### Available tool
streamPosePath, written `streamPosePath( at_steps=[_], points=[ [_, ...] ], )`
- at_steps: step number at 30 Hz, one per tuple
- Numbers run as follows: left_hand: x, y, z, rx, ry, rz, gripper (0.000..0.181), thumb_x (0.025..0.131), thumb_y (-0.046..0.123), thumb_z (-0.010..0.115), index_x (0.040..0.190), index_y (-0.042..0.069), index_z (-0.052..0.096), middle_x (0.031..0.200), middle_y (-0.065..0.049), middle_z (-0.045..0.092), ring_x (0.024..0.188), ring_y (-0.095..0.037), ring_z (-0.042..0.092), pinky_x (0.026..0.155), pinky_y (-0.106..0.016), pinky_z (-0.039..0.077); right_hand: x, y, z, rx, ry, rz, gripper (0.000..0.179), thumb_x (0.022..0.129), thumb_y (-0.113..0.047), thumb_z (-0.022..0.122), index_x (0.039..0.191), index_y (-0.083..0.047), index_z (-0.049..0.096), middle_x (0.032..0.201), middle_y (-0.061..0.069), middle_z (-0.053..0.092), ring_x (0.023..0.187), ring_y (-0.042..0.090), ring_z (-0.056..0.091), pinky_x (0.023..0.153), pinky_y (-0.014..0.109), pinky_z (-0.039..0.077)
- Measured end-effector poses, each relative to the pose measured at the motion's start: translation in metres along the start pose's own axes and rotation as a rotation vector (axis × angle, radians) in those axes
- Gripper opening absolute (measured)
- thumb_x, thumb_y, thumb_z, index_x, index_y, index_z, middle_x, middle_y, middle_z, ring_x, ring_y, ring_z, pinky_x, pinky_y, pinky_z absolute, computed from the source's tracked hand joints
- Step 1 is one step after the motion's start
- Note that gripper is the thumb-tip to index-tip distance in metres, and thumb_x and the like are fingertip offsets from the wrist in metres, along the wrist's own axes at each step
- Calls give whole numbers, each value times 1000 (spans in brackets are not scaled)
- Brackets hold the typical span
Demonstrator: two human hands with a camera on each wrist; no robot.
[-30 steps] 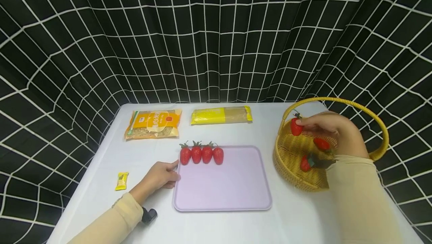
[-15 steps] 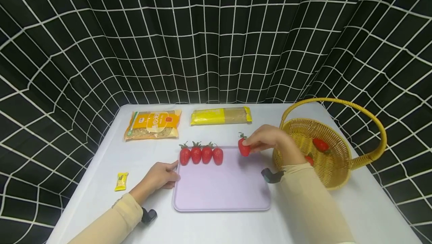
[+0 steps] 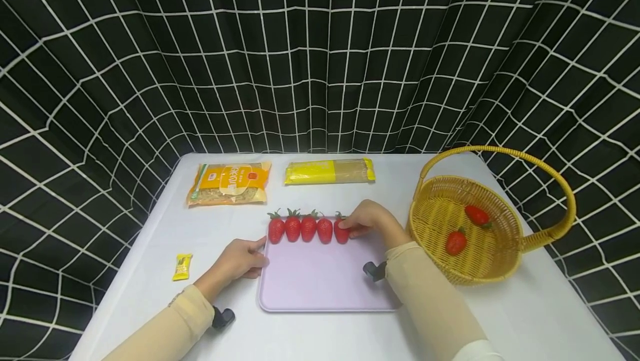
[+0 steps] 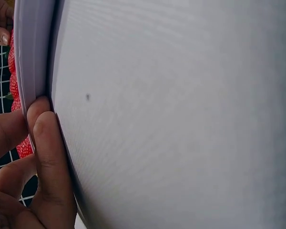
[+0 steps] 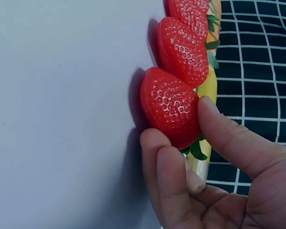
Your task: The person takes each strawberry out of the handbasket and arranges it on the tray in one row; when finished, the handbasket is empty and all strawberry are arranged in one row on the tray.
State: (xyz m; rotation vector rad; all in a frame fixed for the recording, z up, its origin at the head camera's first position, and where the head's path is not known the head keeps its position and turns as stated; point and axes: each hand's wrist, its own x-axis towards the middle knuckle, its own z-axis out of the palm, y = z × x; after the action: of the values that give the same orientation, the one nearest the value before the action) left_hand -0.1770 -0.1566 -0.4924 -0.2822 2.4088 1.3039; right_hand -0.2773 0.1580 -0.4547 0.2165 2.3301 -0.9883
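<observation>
My right hand [image 3: 370, 219] pinches a red strawberry [image 3: 341, 232] with green leaves between thumb and fingers, at the right end of a row on the lilac tray [image 3: 325, 283]. Several strawberries [image 3: 293, 229] lie side by side to its left along the tray's far edge, leaves pointing away. In the right wrist view the pinched strawberry [image 5: 170, 107] lies close against its neighbour [image 5: 183, 50]. My left hand [image 3: 239, 261] holds the tray's left rim; in the left wrist view its fingers [image 4: 50, 157] lie on both sides of the rim [image 4: 31, 52].
A wicker basket [image 3: 512, 239] with a tall handle stands at the right, two strawberries [image 3: 455, 242] inside. Behind the tray lie an orange food packet [image 3: 229, 183] and a yellow packet [image 3: 329, 171]. A small yellow wrapped piece [image 3: 182, 266] lies at the left.
My right hand has moved left from the basket to the tray with the strawberry and set it against the right end of the row. The left hand has stayed at the rim.
</observation>
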Motion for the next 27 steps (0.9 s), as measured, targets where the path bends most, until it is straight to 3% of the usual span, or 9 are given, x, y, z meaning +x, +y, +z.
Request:
streamPosePath(
  at_steps=[6,10,13,17,20,23,27],
  points=[
    [2,0,0,0,2,4,65,81,9,76,141,8,51,81,-7,64,61,-18,64,58,-29,59,3,0,-2,-32,0,-5,38,83,-28,80,98,5,69,74,11,70,70,21,71,71,26,56],
    [3,1,0,10,0,11,65,82,9,76,141,8,52,80,-7,64,62,-18,64,59,-28,59,-8,5,-20,-96,-6,-50,40,83,-37,78,91,2,72,73,11,69,70,22,68,74,30,54],
    [4,2,-2,16,4,12,65,81,10,76,141,8,52,80,-7,64,62,-18,64,59,-28,59,-28,15,-51,-53,-64,-113,41,84,-36,77,95,3,72,78,11,69,75,23,67,79,34,55],
    [3,2,-3,12,9,2,65,80,10,77,141,8,53,81,-7,64,62,-18,65,59,-29,59,-61,39,-105,108,-164,-226,43,89,-25,73,111,11,64,97,15,69,93,28,68,92,43,54],
    [2,1,-4,14,13,-1,65,80,10,77,140,8,53,80,-7,64,61,-18,65,59,-29,59,-81,63,-144,180,-160,-282,44,93,-19,69,119,15,58,107,16,68,104,31,66,95,45,51],
    [2,0,-4,19,15,-2,65,80,11,77,140,8,53,80,-7,65,62,-19,65,58,-29,59,-91,89,-180,205,-88,-235,37,96,-19,64,117,12,62,106,12,70,102,27,67,92,40,53],
    [1,0,-2,22,12,-1,65,80,11,77,141,9,53,80,-6,65,62,-18,65,59,-29,59,-90,123,-210,180,68,-68,26,97,-16,58,100,7,68,86,6,71,81,19,70,77,33,59]
  ],
)
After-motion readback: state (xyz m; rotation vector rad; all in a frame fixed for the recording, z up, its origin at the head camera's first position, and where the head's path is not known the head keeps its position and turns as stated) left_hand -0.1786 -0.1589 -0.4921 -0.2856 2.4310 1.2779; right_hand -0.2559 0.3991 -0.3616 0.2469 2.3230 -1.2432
